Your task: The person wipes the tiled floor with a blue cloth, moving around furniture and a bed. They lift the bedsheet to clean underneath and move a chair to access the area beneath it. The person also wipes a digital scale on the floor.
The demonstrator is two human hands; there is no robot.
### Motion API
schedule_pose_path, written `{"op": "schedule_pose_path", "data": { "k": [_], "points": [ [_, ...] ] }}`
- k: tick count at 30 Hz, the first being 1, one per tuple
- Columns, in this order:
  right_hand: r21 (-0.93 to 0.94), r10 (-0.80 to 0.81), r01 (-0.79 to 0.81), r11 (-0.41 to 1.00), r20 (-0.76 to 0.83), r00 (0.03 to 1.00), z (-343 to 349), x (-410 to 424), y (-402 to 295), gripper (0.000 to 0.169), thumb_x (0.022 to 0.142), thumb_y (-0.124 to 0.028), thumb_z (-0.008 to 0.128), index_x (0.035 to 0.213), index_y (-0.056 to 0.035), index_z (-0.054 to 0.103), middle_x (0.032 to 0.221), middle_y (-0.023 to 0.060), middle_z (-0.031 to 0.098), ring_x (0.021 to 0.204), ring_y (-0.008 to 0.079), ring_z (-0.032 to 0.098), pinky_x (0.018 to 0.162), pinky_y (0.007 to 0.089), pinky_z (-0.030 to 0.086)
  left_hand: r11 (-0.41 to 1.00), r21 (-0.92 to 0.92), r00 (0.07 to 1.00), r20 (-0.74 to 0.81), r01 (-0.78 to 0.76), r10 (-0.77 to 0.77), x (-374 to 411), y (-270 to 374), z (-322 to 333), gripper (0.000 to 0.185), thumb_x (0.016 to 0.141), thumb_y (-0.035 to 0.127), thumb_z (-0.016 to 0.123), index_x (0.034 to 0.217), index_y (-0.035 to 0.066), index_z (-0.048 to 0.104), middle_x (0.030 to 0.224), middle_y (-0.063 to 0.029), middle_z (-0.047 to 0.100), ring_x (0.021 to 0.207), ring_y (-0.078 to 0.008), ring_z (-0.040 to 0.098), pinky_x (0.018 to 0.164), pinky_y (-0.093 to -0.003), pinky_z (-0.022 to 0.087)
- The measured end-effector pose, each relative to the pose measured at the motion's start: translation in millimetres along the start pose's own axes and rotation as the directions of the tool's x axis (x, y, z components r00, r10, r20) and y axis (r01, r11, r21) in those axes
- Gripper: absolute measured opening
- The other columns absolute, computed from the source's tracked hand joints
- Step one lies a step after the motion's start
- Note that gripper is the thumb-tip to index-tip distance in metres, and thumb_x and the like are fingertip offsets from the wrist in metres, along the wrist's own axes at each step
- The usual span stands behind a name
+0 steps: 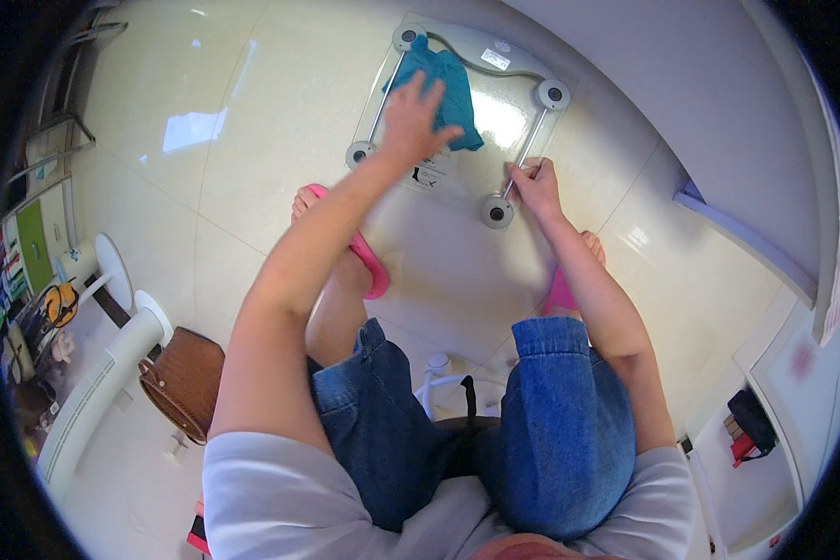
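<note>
A glass bathroom scale (455, 168) lies underside up on the floor, its round grey feet and metal rods facing me. On its far left part a teal cloth (455, 98) is spread in loose folds. My left hand (413, 122), slightly blurred, is over the cloth with its fingers apart; whether it presses down is hard to tell. At the scale's right side my right hand (537, 185) pinches the edge by the metal rod, just above the near right foot. A small label with writing sits on the scale's grey far panel (500, 52).
My feet in pink slippers (371, 262) flank the scale on the tiled floor (238, 168). A pale curved panel (707, 91) rises at the right. To the left are a brown woven bag (185, 381) and a white cylindrical appliance (101, 388). An open white compartment (756, 483) is at lower right.
</note>
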State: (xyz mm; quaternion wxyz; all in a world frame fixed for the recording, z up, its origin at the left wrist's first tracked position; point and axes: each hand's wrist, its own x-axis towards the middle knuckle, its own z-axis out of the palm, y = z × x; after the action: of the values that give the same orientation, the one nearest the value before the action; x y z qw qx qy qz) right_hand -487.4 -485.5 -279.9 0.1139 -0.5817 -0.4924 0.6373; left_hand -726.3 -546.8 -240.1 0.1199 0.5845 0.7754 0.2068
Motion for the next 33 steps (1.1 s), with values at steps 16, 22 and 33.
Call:
{"op": "schedule_pose_path", "data": {
  "k": [16,22,33],
  "points": [
    [-0.13,-0.007,0.012,0.991,0.041,0.999,-3,-2,-6,0.044,0.079,-0.026,0.073,0.098,0.0014,0.044,0.064,0.009,0.06,0.05,0.0156,0.059,0.047,0.0281,0.048,0.953,0.289,0.994,0.092,-0.089,0.065,9,-41,-29,0.038,0.07,0.006,0.064,0.108,0.013,0.062,0.121,-0.0082,0.052,0.099,-0.0318,0.052,0.083,-0.0383,0.048],
    [-0.277,-0.073,0.084,0.957,0.049,0.996,-7,-3,-5,0.047,0.078,-0.032,0.073,0.099,0.0009,0.048,0.064,0.0075,0.061,0.052,0.0158,0.06,0.052,0.0283,0.049,0.979,0.165,0.964,0.218,0.116,-0.151,-38,-27,-45,0.037,0.069,0.008,0.066,0.105,0.011,0.06,0.115,-0.0115,0.05,0.096,-0.0335,0.052,0.084,-0.0404,0.048],
    [-0.177,0.032,-0.007,0.984,0.138,0.99,-14,-6,-6,0.035,0.087,-0.031,0.063,0.103,-0.0019,0.051,0.069,0.0074,0.061,0.057,0.0155,0.061,0.051,0.0286,0.049,0.965,-0.252,0.907,0.384,-0.077,0.172,-96,58,-5,0.042,0.068,0.007,0.068,0.108,0.011,0.055,0.116,-0.015,0.043,0.106,-0.0366,0.047,0.087,-0.0433,0.046]
  ]
}}
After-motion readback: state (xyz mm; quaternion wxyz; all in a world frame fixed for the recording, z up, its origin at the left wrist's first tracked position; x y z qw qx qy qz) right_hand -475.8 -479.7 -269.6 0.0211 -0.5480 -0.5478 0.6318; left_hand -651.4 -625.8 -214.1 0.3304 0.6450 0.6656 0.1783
